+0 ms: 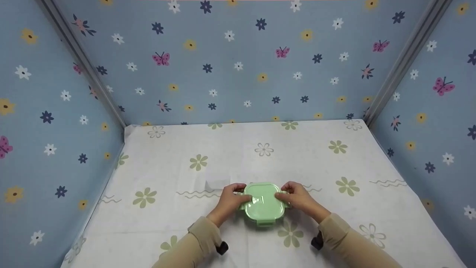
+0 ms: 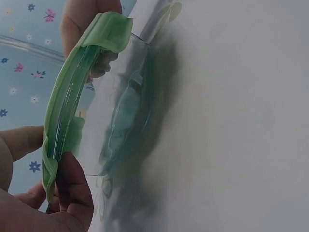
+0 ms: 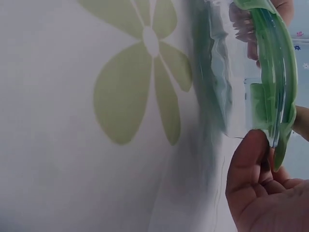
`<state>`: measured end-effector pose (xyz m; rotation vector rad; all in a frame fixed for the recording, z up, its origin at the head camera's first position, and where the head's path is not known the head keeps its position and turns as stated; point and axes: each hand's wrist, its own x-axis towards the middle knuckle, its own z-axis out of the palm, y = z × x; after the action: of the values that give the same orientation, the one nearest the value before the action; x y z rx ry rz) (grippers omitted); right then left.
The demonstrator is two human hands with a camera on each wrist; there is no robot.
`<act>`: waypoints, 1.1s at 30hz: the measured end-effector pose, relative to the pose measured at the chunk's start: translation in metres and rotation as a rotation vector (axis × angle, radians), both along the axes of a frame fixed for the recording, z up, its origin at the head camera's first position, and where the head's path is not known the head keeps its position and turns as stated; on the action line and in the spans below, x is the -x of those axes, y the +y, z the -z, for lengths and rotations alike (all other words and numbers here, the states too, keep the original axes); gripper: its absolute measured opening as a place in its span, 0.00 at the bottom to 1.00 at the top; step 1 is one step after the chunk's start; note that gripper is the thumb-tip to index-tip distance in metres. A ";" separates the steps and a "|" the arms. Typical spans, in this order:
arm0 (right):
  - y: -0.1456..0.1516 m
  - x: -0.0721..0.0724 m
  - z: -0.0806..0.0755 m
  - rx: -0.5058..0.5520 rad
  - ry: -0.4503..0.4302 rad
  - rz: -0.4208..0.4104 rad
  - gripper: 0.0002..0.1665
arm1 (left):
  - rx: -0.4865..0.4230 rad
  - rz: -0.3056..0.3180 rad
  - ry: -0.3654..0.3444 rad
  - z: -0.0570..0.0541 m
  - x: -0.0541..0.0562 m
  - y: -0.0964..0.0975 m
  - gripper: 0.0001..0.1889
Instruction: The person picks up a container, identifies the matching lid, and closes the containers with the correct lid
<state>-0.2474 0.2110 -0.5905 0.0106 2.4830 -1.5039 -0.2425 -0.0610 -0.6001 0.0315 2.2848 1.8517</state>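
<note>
A food container with a light green snap-on lid (image 1: 264, 206) and a clear body (image 2: 128, 111) is in front of me, lid up. My left hand (image 1: 231, 201) grips its left side, thumb on the lid's edge and fingers at the side flap (image 2: 50, 176). On the opposite side my right hand (image 1: 302, 201) pinches the right flap (image 3: 281, 153), thumb also on top. Both side flaps stick outward. The front flap (image 1: 266, 223) faces me. Something pale and crumpled-looking shows through the clear wall, but I cannot tell what. Whether the base touches the table is unclear.
A white tablecloth (image 1: 167, 149) with green flowers covers the table. Just behind the container lies a pale, faint rectangle (image 1: 217, 183). Blue patterned panels (image 1: 238, 56) with grey corner posts (image 1: 403, 61) close off the back and both sides. Black devices (image 1: 222, 248) sit at both wrists.
</note>
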 end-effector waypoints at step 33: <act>-0.001 -0.020 -0.012 -0.220 0.140 0.085 0.25 | 0.086 0.146 0.036 0.007 0.017 0.002 0.32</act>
<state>-0.2275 0.2099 -0.5787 0.0520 2.7816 -1.2944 -0.2598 -0.0592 -0.6069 0.2147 2.3157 1.6935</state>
